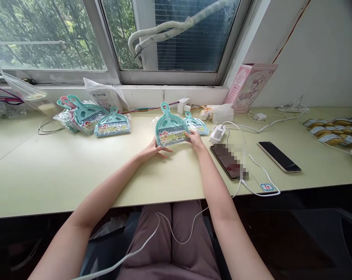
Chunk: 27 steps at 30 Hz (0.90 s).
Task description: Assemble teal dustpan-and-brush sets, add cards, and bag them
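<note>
A small teal dustpan and brush set (170, 126) in clear wrapping stands tilted up in front of me, its handle pointing to the window. My left hand (152, 151) grips its lower left corner, some fingers reaching underneath. On its lower right edge, my right hand (195, 140) is closed with the thumb on the front. Just behind my right hand lies a smaller wrapped teal set (197, 124). Farther left, another wrapped teal set (113, 124) lies flat beside a pile of teal and pink sets (86, 116).
To the right are a phone with a cable (226, 159), a second phone (279, 156), a white charger (217, 134) and loose white cables. A pink box (251, 87) leans by the wall. Packed yellow items (333, 130) lie far right. One cable crosses my lap.
</note>
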Each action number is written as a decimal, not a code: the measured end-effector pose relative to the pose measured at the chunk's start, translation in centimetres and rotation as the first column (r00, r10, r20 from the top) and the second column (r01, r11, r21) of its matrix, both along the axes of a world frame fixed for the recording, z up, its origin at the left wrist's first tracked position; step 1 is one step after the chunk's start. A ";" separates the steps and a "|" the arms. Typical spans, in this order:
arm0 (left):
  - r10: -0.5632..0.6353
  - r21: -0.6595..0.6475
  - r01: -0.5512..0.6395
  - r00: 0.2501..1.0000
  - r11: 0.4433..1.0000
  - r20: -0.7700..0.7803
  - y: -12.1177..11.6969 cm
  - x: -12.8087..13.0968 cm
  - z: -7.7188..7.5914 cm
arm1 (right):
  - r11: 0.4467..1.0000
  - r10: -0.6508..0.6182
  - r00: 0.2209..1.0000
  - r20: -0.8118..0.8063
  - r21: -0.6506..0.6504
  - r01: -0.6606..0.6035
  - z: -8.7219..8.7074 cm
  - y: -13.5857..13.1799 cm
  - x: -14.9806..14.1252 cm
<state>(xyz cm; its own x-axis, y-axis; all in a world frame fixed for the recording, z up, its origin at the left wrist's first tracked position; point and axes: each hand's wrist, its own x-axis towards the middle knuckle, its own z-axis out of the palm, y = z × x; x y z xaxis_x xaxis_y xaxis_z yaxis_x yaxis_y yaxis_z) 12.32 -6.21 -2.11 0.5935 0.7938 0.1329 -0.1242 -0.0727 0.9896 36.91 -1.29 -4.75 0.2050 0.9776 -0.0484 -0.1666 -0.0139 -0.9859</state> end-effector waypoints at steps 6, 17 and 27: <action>0.170 0.049 -0.170 0.985 0.984 0.000 0.4 0.6 -0.5 | 0.997 0.047 0.999 -0.021 0.070 -0.046 -0.2 -0.3 -0.6; 0.461 -0.120 -0.455 0.887 0.882 0.022 2.1 -0.3 -0.8 | 0.988 0.096 0.993 0.061 0.112 -0.103 0.1 -0.8 -2.5; 0.464 0.029 -0.463 0.884 0.886 -0.051 3.7 -2.0 -0.9 | 0.921 0.335 0.933 0.134 0.162 -0.354 2.4 -2.5 -2.5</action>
